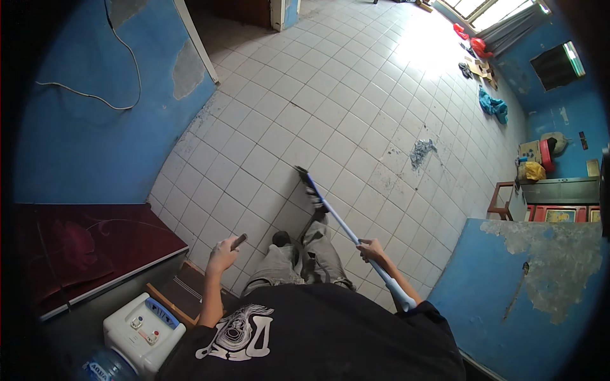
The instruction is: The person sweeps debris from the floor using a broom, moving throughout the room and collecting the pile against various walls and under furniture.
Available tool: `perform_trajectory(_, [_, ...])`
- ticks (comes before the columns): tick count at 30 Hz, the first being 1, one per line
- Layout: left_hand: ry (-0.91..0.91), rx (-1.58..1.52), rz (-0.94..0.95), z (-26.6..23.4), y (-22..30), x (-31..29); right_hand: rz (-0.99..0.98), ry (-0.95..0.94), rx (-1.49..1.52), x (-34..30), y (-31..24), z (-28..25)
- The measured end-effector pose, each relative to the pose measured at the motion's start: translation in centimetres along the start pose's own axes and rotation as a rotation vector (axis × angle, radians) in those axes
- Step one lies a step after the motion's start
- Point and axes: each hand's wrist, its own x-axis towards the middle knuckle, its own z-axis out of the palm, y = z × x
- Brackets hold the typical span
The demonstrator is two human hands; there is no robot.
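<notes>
My right hand (373, 250) is closed round the light blue pole of a broom (340, 221). The pole runs from beside my right forearm down to a dark bristled head on the tiles, just ahead of my feet. My left hand (222, 255) is closed round a short, dark brown thing with a blunt end; its kind I cannot make out. On the white tiled floor (305, 133), ahead and to the right, lies a small heap of grey-blue debris (422, 153) with dark specks around it.
A white water dispenser (141, 331) stands at my lower left, near a dark red panel (89, 254). Blue walls (82, 152) rise on both sides. A teal cloth (492, 106), cardboard (481, 68) and a chair (502, 200) are along the right.
</notes>
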Motion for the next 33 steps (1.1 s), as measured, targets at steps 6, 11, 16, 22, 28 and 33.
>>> perform_trajectory(6, [-0.011, 0.056, -0.137, -0.1, 0.7, -0.2, 0.064, 0.261, -0.177, 6.0, 1.1, -6.1])
perform_trajectory(11, [0.031, 0.105, -0.074, 2.0, 2.8, 3.4, 0.034, 0.438, -0.195, 9.6, 1.2, -12.7])
perform_trajectory(16, [0.020, -0.039, -0.169, -0.1, 8.2, 7.0, 0.018, 0.288, 0.116, 7.2, -2.5, -17.2])
perform_trajectory(22, [0.216, -0.015, -0.069, -0.7, 8.2, 8.1, 0.047, 0.021, 0.468, 9.3, -6.6, -18.5])
perform_trajectory(28, [0.145, -0.038, -0.314, -2.7, 6.9, 7.4, 0.041, 0.193, 0.190, 15.0, -5.5, -19.0])
perform_trajectory(33, [0.156, -0.124, -0.500, -3.5, 2.5, 5.8, -0.015, 0.278, 0.013, 16.1, -6.7, -18.4])
